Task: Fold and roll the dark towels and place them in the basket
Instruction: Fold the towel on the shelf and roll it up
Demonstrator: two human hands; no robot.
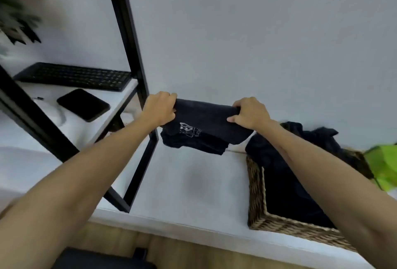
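head view: both arms out over white table point(193, 182)
left hand point(160, 108): gripping dark towel point(206, 124), left end
right hand point(250, 113): gripping right end
wicker basket point(257, 193): right, dark cloth inside

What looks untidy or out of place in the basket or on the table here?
The dark cloth in the wicker basket lies bunched, not rolled, and heaps above the far rim. The towel gripped by the left hand and right hand hangs unevenly.

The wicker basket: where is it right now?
In the head view, the wicker basket sits lower right on the white table, under the right forearm, with dark towels inside.
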